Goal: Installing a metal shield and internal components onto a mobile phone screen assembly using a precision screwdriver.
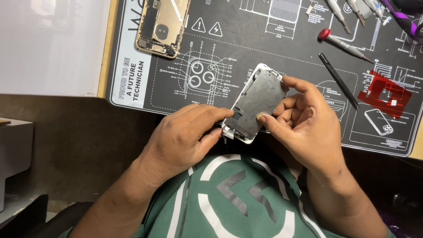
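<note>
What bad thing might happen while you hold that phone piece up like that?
The screen panel is pinched only at its edges by the left hand and right hand, above the lap, so it might slip and fall. The screwdriver and black pry tool lie loose nearby and might get knocked.

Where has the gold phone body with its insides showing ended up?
In the head view, the gold phone body lies at the upper left of the dark work mat, beyond the left hand and apart from the screen panel.

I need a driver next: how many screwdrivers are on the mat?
4. A red-capped screwdriver lies at upper right; three more drivers lie along the top edge, cut off by the frame. More may be hidden beyond it.
</note>
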